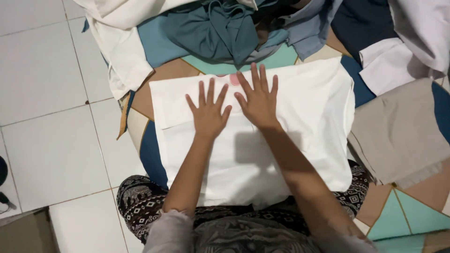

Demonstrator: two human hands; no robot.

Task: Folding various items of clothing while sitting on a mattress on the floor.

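White tiled floor (pixel 51 140) on left, patterned mat (pixel 408 211) in teal, tan, navy spread over it. Folded white cloth (pixel 300 122) lies flat mid-mat, over lap, long axis running left-right. Left hand (pixel 208 112) and right hand (pixel 257 98) both flat, fingers spread wide, pressing far edge side by side, holding nothing. Heap of blue-teal clothes (pixel 220 28) far side, beige cloth (pixel 403 131) on right.
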